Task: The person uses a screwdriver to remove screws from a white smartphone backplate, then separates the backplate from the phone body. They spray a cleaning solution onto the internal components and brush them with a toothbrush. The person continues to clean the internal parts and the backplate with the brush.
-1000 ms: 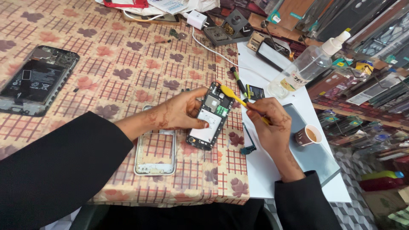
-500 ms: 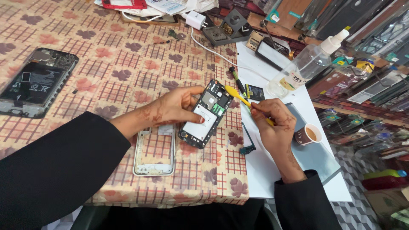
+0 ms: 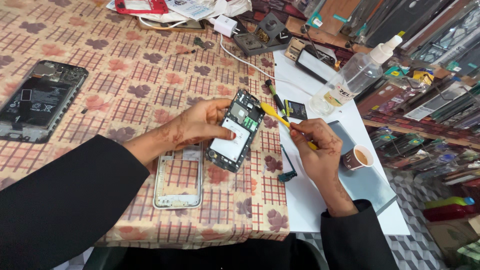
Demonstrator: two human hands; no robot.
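My left hand (image 3: 200, 125) holds an opened phone (image 3: 236, 132) tilted above the table, its circuit board and white battery area facing up. In my right hand (image 3: 320, 150) is a yellow pry tool (image 3: 275, 115), whose tip touches the phone's upper right edge. A silver phone frame (image 3: 178, 175) lies flat on the patterned tablecloth (image 3: 125, 75) just below my left hand. A small dark green part (image 3: 287, 165) lies on the white mat (image 3: 310, 200) between my hands.
Another opened black phone (image 3: 37, 100) lies at the far left. A clear spray bottle (image 3: 355, 77), a small cup of tea (image 3: 357, 157), a screwdriver (image 3: 274, 95), a white charger with cable (image 3: 227, 25) and a red phone frame (image 3: 140, 6) are around. Shelves of packaged parts stand at right.
My left hand has lifted the opened phone and tilted it up and rightward, uncovering the silver frame below. The yellow tool's tip stays at the phone's edge.
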